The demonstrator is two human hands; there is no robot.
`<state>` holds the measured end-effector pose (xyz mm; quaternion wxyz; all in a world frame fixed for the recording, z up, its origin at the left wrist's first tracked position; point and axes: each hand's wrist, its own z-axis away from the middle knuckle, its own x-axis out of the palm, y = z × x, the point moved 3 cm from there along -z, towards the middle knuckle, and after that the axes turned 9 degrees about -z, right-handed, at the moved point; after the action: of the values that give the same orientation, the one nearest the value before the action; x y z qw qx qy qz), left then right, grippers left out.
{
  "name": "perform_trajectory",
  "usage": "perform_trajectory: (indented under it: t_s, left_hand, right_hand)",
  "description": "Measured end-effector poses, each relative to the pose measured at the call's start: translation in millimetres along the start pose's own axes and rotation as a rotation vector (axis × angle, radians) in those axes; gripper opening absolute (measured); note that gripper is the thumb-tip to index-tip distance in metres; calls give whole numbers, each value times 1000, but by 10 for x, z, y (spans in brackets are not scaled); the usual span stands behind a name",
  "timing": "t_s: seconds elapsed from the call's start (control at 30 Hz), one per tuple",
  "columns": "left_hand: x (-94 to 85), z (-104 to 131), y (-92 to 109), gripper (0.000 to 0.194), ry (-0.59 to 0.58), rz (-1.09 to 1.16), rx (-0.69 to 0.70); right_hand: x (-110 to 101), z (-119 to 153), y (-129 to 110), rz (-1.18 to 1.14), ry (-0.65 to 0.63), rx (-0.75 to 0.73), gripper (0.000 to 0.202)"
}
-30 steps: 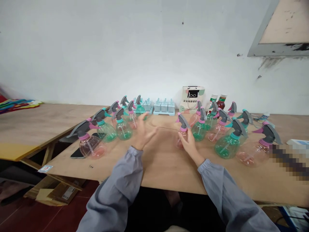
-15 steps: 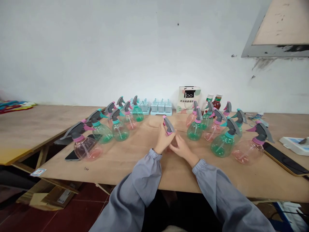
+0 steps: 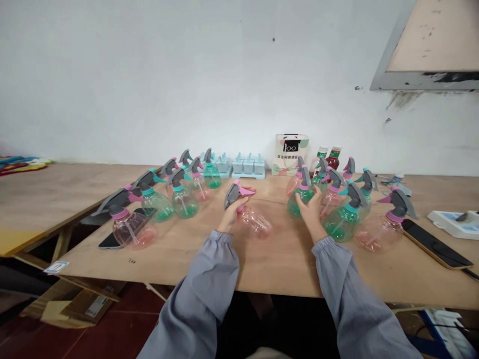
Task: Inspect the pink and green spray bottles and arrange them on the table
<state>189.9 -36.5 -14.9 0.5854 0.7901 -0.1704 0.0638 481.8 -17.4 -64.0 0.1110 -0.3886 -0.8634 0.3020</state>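
A pink spray bottle (image 3: 257, 223) with a grey and pink spray head is tilted over the middle of the table, and my left hand (image 3: 232, 213) is closed round its neck. My right hand (image 3: 310, 205) is at a green spray bottle (image 3: 295, 202) in the right group, with thumb and fingers curved round its near right side. That bottle stands upright with a grey head and pink collar. Close to the right hand's wrist stands another green spray bottle (image 3: 341, 224) with a teal collar.
More pink and green spray bottles stand at left (image 3: 185, 202) and right. Behind are light-blue moulds (image 3: 248, 167), a paper bag (image 3: 291, 154) and red-filled bottles (image 3: 333, 158). Phones lie at left (image 3: 108, 242) and right (image 3: 436, 244), beside a white tray (image 3: 454, 225).
My hands have moved apart. The left has carried the pink bottle left and tilted it, its base now pointing right. The right has left it and reached the green bottle.
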Motion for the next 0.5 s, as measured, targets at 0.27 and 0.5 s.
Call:
perform_trajectory:
  t_s: [0.27,0.5]
  left_hand:
    - [-79,-52,2,25,-70,163,9]
    - [-143,-104,-91,19,-30,157,-41]
  right_hand:
    - [206,238,-194,-44,-223,3,50]
    - [399,471,-530,-164,-452,29,40]
